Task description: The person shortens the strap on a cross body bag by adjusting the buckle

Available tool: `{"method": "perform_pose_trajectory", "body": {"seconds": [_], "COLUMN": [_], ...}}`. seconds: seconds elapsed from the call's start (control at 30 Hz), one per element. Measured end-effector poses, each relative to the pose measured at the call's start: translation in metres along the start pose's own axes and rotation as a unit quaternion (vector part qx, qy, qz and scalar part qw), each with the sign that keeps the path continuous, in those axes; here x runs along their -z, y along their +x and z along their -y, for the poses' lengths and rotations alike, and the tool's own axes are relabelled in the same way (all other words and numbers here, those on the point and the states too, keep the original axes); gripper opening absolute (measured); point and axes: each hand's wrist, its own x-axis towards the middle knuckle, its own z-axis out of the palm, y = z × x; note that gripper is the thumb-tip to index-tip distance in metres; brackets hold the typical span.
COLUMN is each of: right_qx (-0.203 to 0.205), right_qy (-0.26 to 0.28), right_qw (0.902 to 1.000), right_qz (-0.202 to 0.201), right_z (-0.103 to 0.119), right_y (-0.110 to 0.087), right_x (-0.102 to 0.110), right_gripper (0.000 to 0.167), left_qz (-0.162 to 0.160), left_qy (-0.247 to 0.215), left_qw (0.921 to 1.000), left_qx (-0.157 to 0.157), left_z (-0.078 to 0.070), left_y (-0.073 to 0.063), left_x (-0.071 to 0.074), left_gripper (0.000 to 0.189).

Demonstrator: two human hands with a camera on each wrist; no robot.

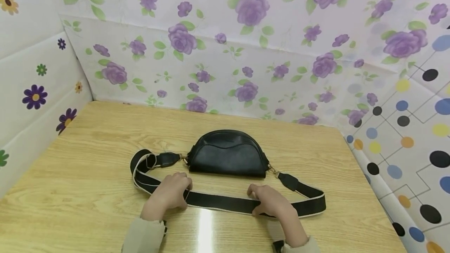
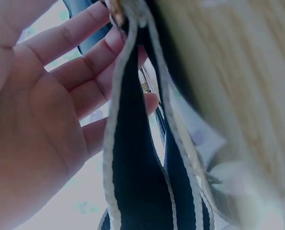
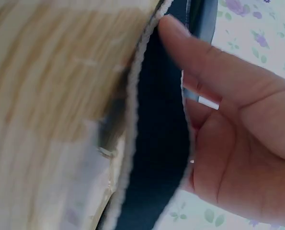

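A black half-moon handbag point(image 1: 226, 157) lies on the wooden table, its flat bottom edge toward me. From metal clips at both its ends runs a black shoulder strap point(image 1: 221, 202) with pale edging, stretched across in front of the bag. My left hand point(image 1: 171, 192) grips the strap left of centre; in the left wrist view its fingers point(image 2: 96, 60) reach behind the doubled band. Farther right, my right hand point(image 1: 272, 201) pinches the strap, thumb point(image 3: 199, 52) on its near face and the other fingers behind. Left of the left hand the strap curls into a loop.
The light wooden table point(image 1: 88, 190) ends at a back wall sheet point(image 1: 218, 69) with purple roses. A flower-print sheet point(image 1: 31, 128) stands on the left, and a dotted sheet point(image 1: 415, 155) borders the right side. Light glares off the table between the forearms.
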Motion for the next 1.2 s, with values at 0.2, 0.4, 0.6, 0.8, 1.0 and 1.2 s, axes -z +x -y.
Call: {"method": "perform_pose_trajectory", "body": {"seconds": [0.2, 0.4, 0.6, 0.8, 1.0, 1.2], "right_qx": [0.039, 0.070, 0.093, 0.097, 0.108, 0.115], "right_qy": [0.069, 0.114, 0.131, 0.133, 0.145, 0.149], "right_qw": [0.9962, 0.9894, 0.9855, 0.9841, 0.9812, 0.9791], "right_qz": [0.037, 0.057, 0.055, 0.066, 0.068, 0.076], "right_z": [0.003, 0.005, 0.006, 0.011, 0.014, 0.017], "right_y": [0.001, 0.005, 0.009, 0.015, 0.019, 0.021], "right_x": [0.003, 0.002, 0.002, 0.002, 0.001, 0.001], "right_gripper": [0.033, 0.035, 0.034, 0.039, 0.041, 0.036], "left_qz": [-0.028, -0.045, -0.033, -0.026, -0.027, -0.031], "left_qy": [0.002, -0.002, -0.030, -0.056, -0.075, -0.097], "left_qw": [0.9988, 0.9972, 0.9974, 0.9960, 0.9930, 0.9899], "left_qx": [-0.041, -0.059, -0.056, -0.065, -0.087, -0.099], "left_z": [0.000, -0.002, -0.003, -0.006, -0.009, -0.013], "left_y": [0.001, 0.001, 0.002, 0.002, 0.003, 0.002], "left_x": [-0.001, -0.001, 0.000, 0.000, 0.001, 0.005], "left_gripper": [0.035, 0.035, 0.034, 0.033, 0.032, 0.033]}}
